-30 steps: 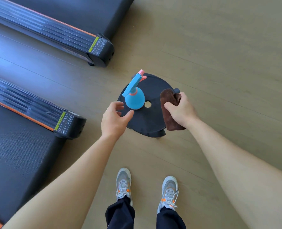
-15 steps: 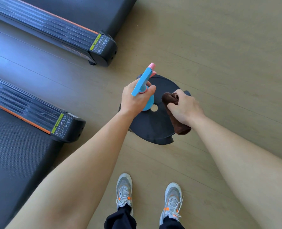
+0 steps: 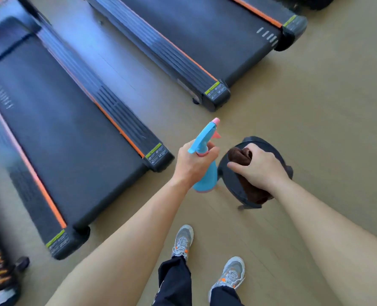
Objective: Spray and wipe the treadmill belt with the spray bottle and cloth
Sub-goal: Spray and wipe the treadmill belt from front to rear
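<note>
Firstly, floor [image 3: 315, 107]: pale wood boards that fill the frame's 3 o'clock side and run under everything else.
Near treadmill belt [image 3: 57, 129]: dark, with orange edge strips, running from 10 o'clock down to 7 o'clock; its rear corner cap with a green label sits just at 9 o'clock of the left hand.
Far treadmill [image 3: 205, 29]: same build, lying at 12 o'clock, well apart from both hands.
Stool [image 3: 229, 182]: round black seat on the floor at 3 o'clock of the bottle, partly covered by the right hand.
Left hand [image 3: 192, 164]: fingers wrapped round the neck of the spray bottle, holding it upright.
Right hand [image 3: 258, 171]: palm down on the stool, fingers curled over the cloth and gripping it.
Spray bottle [image 3: 205, 180]: blue body, pink nozzle tip and trigger, nozzle aimed toward 1 o'clock; it hangs just at 9 o'clock of the stool seat, apart from the belt.
Cloth [image 3: 238, 156]: brown, bunched on the stool seat under the right hand; whether it is lifted cannot be told.
Shoes [image 3: 183, 241]: grey with orange accents, at 6 o'clock on the floor.
</note>
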